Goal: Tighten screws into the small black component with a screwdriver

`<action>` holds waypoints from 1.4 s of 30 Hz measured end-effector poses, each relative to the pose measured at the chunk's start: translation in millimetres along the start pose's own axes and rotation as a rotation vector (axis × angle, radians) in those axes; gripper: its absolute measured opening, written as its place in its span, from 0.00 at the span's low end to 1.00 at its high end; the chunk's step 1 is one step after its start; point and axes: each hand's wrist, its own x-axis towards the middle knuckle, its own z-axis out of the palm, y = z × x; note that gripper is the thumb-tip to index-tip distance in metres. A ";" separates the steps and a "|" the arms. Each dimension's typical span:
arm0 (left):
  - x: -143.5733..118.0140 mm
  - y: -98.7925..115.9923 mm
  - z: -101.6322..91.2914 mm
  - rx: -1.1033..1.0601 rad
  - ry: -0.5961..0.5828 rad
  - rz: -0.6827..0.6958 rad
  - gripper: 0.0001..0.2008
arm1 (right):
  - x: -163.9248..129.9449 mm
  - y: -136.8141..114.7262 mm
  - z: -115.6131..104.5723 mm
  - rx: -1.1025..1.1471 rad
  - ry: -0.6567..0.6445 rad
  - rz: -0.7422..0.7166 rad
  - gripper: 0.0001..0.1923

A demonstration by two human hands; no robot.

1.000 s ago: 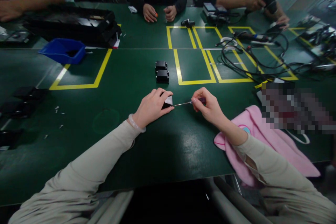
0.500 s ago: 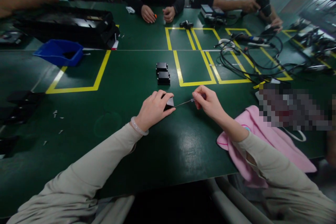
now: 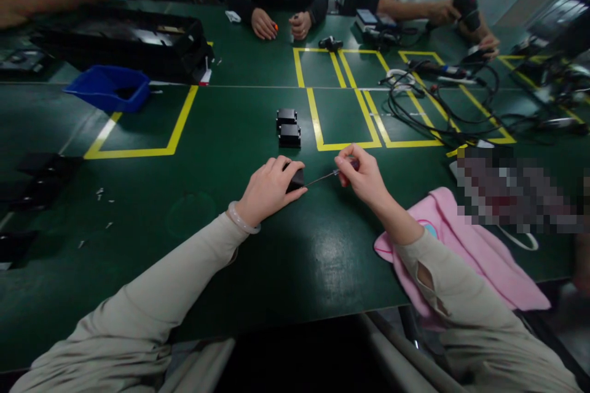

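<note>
Clamping the small black block [image 3: 295,179] under my left hand [image 3: 270,190], just short of the two spare black blocks [image 3: 289,129], I keep the screwdriver [image 3: 329,174] pinched in my right hand [image 3: 362,179], tip square to its side face, so it does not slip.

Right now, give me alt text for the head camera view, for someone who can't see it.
A person's left hand grips a small black block on a green table while the right hand points a thin screwdriver at its side. Two more black blocks sit just beyond, a pink cloth lies to the right, and other people work opposite.
</note>
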 end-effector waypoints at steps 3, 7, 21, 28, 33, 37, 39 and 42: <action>-0.2 0.1 0.2 0.003 0.005 -0.001 0.21 | -2.6 1.6 -1.1 0.020 -0.014 -0.030 0.20; -0.6 -0.1 1.6 0.002 0.018 0.002 0.21 | -5.3 -0.9 -0.4 0.005 0.002 -0.058 0.19; -1.1 1.2 0.9 0.011 0.019 -0.008 0.21 | -13.7 -9.0 -0.2 -0.194 -0.002 -0.172 0.13; -0.9 0.2 3.1 0.000 0.031 -0.001 0.22 | -13.6 -6.9 0.1 -0.193 0.002 -0.183 0.17; -0.6 0.9 1.1 -0.005 0.016 -0.016 0.22 | -13.7 -4.6 -0.1 -0.161 -0.010 -0.194 0.14; -0.3 1.5 0.1 -0.010 0.000 -0.025 0.22 | -13.9 -5.0 0.0 -0.183 -0.001 -0.178 0.16; -0.2 1.6 0.0 -0.011 -0.001 -0.024 0.22 | -14.2 -4.9 0.2 -0.184 0.008 -0.180 0.16; -0.3 1.2 0.4 -0.006 0.003 -0.020 0.22 | -14.5 -3.8 0.7 -0.162 0.008 -0.191 0.14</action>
